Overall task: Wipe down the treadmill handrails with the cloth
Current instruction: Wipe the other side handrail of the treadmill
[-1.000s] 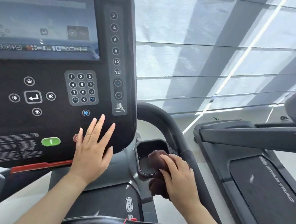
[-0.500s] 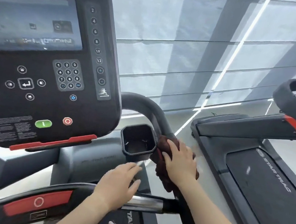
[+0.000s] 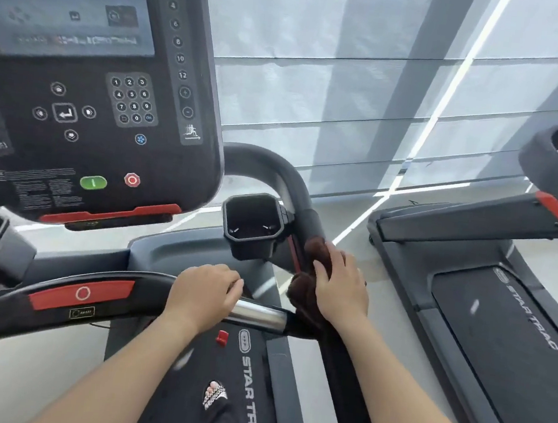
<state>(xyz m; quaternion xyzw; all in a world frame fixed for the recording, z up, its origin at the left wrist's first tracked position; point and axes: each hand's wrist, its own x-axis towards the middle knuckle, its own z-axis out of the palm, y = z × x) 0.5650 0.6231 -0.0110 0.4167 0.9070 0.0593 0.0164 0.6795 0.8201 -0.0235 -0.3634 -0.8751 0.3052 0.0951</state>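
Observation:
My right hand (image 3: 340,288) presses a dark brown cloth (image 3: 303,291) around the treadmill's right handrail (image 3: 294,185), a black curved bar that runs down past the cup holder. The cloth bunches above and below my fingers. My left hand (image 3: 205,295) grips the front crossbar (image 3: 54,305) next to its shiny metal sensor section (image 3: 260,314). The part of the handrail below my right wrist is hidden by my forearm.
The console (image 3: 87,88) with screen, keypad, green and red buttons hangs at upper left. A black cup holder (image 3: 252,222) sits just left of the cloth. A second treadmill (image 3: 488,302) stands at right. The belt (image 3: 244,397) and my foot lie below.
My left hand came off the console and dropped onto the front crossbar. My right hand moved the cloth from the cup holder onto the right handrail and slid it down a little.

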